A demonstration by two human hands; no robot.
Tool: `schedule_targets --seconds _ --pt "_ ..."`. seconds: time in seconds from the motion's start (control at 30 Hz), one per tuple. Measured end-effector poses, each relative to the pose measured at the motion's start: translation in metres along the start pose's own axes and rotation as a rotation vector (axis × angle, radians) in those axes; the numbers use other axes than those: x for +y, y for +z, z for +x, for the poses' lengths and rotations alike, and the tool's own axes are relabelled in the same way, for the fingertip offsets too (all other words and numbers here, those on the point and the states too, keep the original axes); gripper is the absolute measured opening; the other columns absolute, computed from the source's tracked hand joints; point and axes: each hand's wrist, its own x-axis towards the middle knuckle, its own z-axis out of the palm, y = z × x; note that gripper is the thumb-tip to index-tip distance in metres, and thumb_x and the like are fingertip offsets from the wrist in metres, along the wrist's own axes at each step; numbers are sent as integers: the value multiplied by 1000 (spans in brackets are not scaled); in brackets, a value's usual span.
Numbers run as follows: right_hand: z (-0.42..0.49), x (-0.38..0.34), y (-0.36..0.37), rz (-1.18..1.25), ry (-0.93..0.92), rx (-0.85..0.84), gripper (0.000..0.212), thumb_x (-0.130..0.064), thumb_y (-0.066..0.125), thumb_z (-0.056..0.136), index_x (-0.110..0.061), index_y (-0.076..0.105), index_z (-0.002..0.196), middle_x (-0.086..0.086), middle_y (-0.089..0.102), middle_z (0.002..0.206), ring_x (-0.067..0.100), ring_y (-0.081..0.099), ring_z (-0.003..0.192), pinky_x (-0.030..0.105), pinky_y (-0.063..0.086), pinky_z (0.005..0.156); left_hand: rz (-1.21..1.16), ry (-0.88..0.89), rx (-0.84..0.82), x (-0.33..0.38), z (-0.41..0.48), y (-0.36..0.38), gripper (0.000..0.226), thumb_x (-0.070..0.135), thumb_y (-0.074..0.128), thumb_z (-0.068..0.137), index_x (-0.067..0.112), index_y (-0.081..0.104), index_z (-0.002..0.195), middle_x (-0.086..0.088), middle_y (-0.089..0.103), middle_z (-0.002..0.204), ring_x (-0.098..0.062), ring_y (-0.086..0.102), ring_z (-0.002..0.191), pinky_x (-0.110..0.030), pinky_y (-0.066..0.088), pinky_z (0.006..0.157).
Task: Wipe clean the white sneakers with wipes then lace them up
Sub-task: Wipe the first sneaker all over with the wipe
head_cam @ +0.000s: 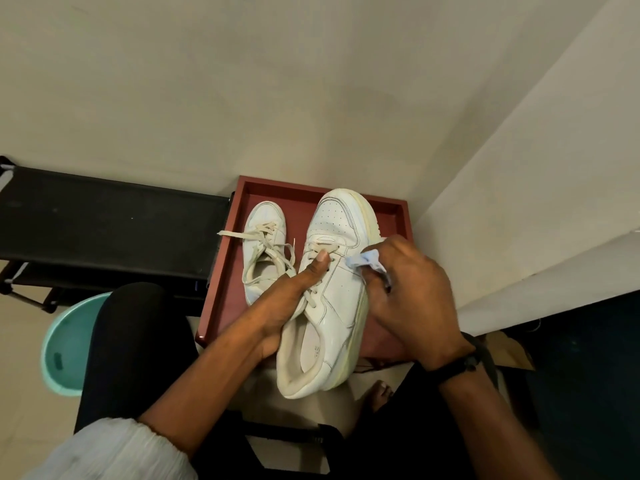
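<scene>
My left hand (pixel 287 306) grips a white sneaker (pixel 332 296) from its left side, thumb lying across the laces, and holds it above the front of a red-brown tray (pixel 221 271). My right hand (pixel 412 292) pinches a crumpled pale blue wipe (pixel 363 260) and presses it against the sneaker's right side near the lace eyelets. A second white sneaker (pixel 265 247) rests in the tray to the left, its laces loose, with one end hanging over the tray's left rim.
A black rack (pixel 104 223) stands left of the tray against the wall. A teal bucket (pixel 69 344) sits on the floor at lower left, beside my dark-clothed knee (pixel 135 337). A white wall ledge (pixel 519 271) runs along the right.
</scene>
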Motion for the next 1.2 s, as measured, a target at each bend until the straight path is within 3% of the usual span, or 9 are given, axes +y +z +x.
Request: schedule_targets --seconds 0.2,0.3,0.43,0.67,0.77,0.9,1.0,1.1,1.2 --pt "-18 -22 7 83 -126 -92 18 -28 57 87 -19 68 97 -6 63 95 12 62 79 14 40 65 39 1 1 2 -2 -2 45 47 59 95 14 69 124 -14 74 117 -30 71 109 -44 51 101" --pt "-21 -28 4 122 -219 -202 21 -29 56 87 -20 69 100 -6 66 97 14 64 82 19 51 68 76 13 7 1 -1 -4 44 46 61 94 14 69 123 -12 74 118 -29 71 110 -43 51 102" --pt "1 -12 -1 5 -102 -63 17 -21 71 84 -18 70 101 -5 66 97 14 63 81 10 36 65 192 40 44 0 2 -3 48 54 62 88 17 72 117 -9 76 112 -25 73 106 -43 52 101" --pt "-12 -31 12 54 -135 -104 18 -21 67 86 -18 70 104 -3 64 97 15 61 78 19 46 64 221 30 78 -1 4 -10 55 62 68 83 17 75 114 -11 76 112 -27 71 108 -46 48 107" --pt "-26 -43 14 119 -176 -155 23 -23 61 86 -19 69 107 -4 64 101 14 62 83 26 55 65 179 -13 47 1 3 -11 54 55 67 85 14 71 120 -11 76 112 -27 73 104 -40 55 95" --pt "-25 -37 1 190 -258 -243 18 -27 55 85 -24 67 98 -9 62 96 12 61 81 24 51 62 130 -22 19 -1 5 -12 56 54 71 85 16 68 126 -12 73 121 -31 69 113 -49 46 109" --pt "-9 -19 -11 155 -206 -84 13 -16 63 79 -19 67 90 -6 62 90 14 59 75 12 37 62 149 -13 16 -1 7 -14 54 57 66 89 16 71 124 -12 72 123 -30 67 117 -50 41 113" --pt "7 1 -13 116 -52 112 16 -8 64 81 -15 71 93 -3 63 92 17 60 78 22 43 62 126 -35 11 0 6 -15 48 54 65 88 19 75 118 -12 72 123 -30 67 117 -50 41 114" --pt "9 4 -7 126 -42 88 24 -10 58 80 -16 73 98 -5 63 93 18 60 79 27 47 63 83 -47 -1 0 6 -15 47 53 64 90 19 74 120 -13 71 124 -31 66 119 -51 40 115"
